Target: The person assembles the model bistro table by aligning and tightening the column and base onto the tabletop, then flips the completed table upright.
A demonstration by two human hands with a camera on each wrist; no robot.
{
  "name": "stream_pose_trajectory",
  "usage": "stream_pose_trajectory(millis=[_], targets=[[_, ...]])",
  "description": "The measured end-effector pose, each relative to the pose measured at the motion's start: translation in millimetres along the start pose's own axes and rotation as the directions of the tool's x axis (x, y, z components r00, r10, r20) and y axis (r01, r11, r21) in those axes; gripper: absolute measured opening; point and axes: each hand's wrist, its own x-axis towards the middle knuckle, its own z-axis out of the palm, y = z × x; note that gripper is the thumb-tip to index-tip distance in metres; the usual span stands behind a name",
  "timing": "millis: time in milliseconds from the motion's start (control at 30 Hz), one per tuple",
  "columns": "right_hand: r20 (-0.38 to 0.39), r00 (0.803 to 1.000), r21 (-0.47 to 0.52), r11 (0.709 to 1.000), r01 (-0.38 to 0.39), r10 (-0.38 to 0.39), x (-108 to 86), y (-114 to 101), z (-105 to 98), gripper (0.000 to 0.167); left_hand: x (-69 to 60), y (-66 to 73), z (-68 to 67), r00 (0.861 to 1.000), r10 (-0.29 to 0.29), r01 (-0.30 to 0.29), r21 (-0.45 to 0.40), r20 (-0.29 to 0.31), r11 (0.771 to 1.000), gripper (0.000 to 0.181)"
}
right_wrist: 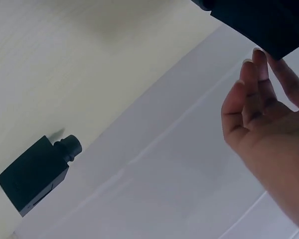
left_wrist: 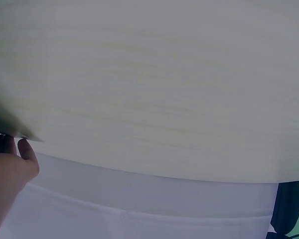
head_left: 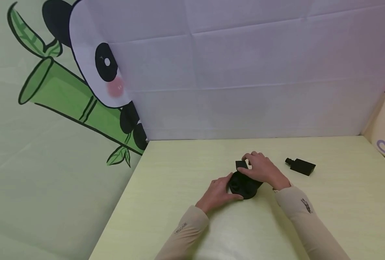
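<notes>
Near the middle of the table, both hands are on a dark thing with a round black part (head_left: 244, 187) and a square black block (head_left: 240, 164) at its far side. My left hand (head_left: 216, 191) grips the round part from the left, thumb at its near edge. From above right, my right hand (head_left: 260, 168) pinches the block between thumb and fingers. In the right wrist view, fingertips of the right hand (right_wrist: 269, 119) touch the edge of the block (right_wrist: 259, 25). The left wrist view shows only part of the left hand (left_wrist: 12, 172); what it holds is mostly cut off.
A black rectangular piece with a short round neck (head_left: 302, 167) lies to the right of the hands; the same necked piece (right_wrist: 35, 172) appears in the right wrist view. The pale table (head_left: 179, 162) ends at a white cloth backdrop (head_left: 244, 90), with a panda print at left.
</notes>
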Motion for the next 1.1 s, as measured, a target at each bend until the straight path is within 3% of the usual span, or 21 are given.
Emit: stream_pose_trajectory(millis=[267, 500, 767, 967, 1100], targets=[[-0.037, 0.994, -0.058, 0.993, -0.102, 0.1, 4.1, -3, 3, 0.048, 2.8, 1.9, 2.0, 1.0, 0.006, -0.006, 0.008, -0.002, 1.0, 0.096], [0.002, 0.998, -0.008, 0.997, -0.071, 0.071, 8.9, 1, -1, 0.047, 5.9, 4.0, 2.1, 1.0, -0.002, 0.002, 0.007, -0.014, 1.0, 0.096], [-0.034, 0.995, -0.062, 0.993, -0.097, 0.095, 5.0, 7, -5, 0.06, 8.4, 4.9, 4.1, 1.0, -0.003, 0.003, 0.022, -0.01, 1.0, 0.095], [-0.056, 0.995, -0.075, 0.994, -0.081, 0.077, 1.0, 12, -9, 0.048, 8.9, 5.7, 3.6, 1.0, -0.015, 0.015, 0.031, -0.01, 0.999, 0.096], [-0.085, 0.991, -0.11, 0.988, -0.112, 0.103, -1.2, 14, -9, 0.05, 9.0, 5.5, 3.1, 1.0, -0.019, 0.019, 0.028, -0.009, 0.999, 0.096]])
